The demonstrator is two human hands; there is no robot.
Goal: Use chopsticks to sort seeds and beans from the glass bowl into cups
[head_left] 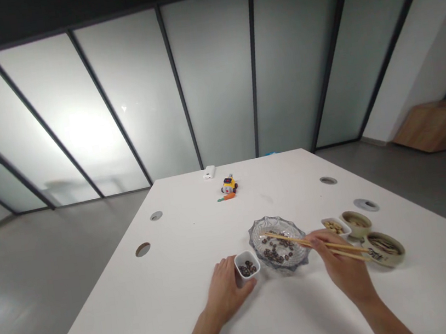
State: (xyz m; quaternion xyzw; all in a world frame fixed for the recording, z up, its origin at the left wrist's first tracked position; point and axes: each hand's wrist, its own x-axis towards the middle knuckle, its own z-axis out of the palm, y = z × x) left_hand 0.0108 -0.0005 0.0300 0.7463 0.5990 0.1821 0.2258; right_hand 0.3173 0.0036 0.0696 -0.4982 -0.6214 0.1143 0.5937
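My left hand (227, 292) is closed around the side of a small white square dish (248, 274), which holds several dark brown beans (247, 268). A pair of wooden chopsticks (334, 247) is gripped in my right hand (343, 269). Their tips reach over a clear scalloped glass bowl (302, 258), just right of the dish. More dark beans (274, 253) lie scattered across the bowl's bottom. Whether the tips pinch a bean is too small to make out.
Right of the bowl stand a white dish of pale pieces (333, 227) and two ceramic bowls (356, 224) (389, 259). A yellow toy vehicle (229, 185), an orange carrot-shaped item (229, 196) and a white box-shaped object (209, 172) lie farther back. Round holes dot the white table (144, 316).
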